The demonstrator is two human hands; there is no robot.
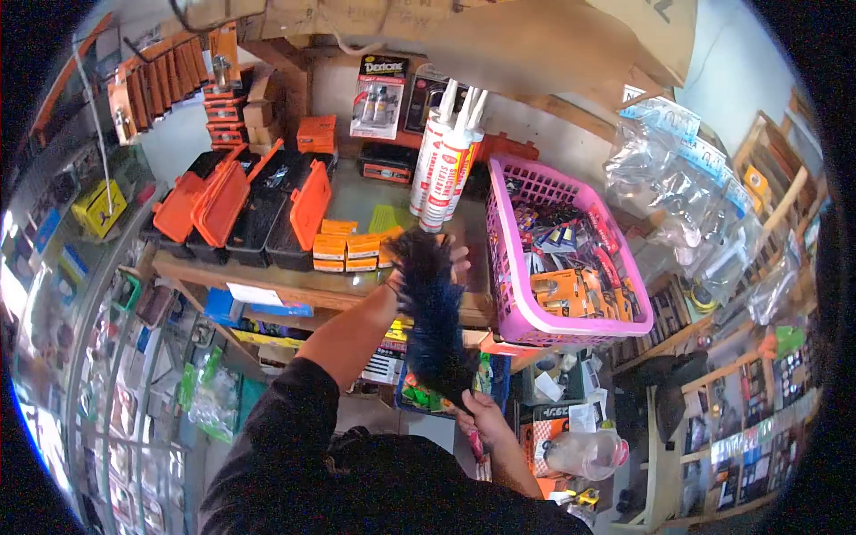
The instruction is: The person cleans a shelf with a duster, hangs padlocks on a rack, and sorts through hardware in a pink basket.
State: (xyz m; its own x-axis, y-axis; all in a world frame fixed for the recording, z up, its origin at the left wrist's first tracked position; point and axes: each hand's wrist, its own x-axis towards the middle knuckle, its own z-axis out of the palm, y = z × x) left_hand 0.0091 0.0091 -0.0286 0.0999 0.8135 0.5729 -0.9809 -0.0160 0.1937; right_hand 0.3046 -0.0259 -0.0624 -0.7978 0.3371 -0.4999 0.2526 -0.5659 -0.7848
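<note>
A feather duster [437, 312] with dark bristles slants across the middle of the view. Its handle end is gripped by my right hand [486, 419], fingers wrapped round it. My left hand [459, 259] reaches forward behind the bristles, which hide most of it; the fingertips that show on the right side are apart. Just beyond that hand, several white silicone sealant tubes [440, 169] stand upright with nozzles up. Left of it lie small orange boxes [348, 245] on the wooden shelf top [348, 283].
A pink basket [571, 332] full of packaged goods stands on the right. Black bins with orange lids [223, 205] sit at the left. A carded Dextone pack [379, 98] hangs at the back. Plastic bags [678, 169] hang at right, above a clear jar [580, 455].
</note>
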